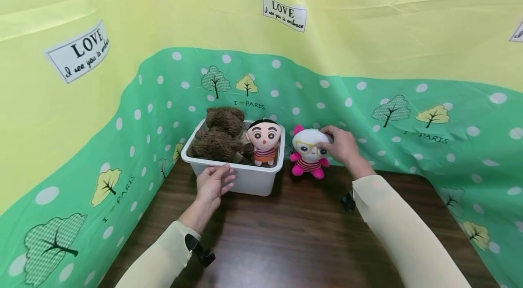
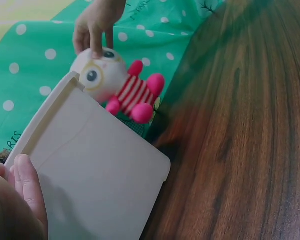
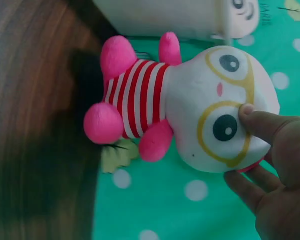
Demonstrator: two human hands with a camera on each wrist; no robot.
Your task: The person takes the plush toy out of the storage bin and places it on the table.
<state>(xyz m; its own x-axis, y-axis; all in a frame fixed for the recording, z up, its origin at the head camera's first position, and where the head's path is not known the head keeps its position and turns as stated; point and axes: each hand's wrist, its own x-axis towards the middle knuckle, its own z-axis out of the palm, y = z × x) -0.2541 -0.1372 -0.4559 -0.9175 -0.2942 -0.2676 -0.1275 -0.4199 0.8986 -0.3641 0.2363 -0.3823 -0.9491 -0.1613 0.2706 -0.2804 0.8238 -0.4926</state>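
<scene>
Pink-and-white doll (image 1: 309, 154), striped body, yellow glasses: upright, just right of the bin; can't tell if its feet touch the table. Right hand (image 1: 342, 145) pinches its head, thumb on face, fingers behind. White bin (image 1: 251, 181), open-topped, holds two visible items: dark brown plush (image 1: 216, 142) on the left, heaped above the rim, and black-haired doll (image 1: 264, 138) in striped top and orange shorts, face up, on the right. Left hand (image 1: 210, 183) touches bin front near rim, fingers loosely extended. Dark wood table (image 1: 286, 233) underneath; green-yellow curtain (image 1: 327, 52) behind.
</scene>
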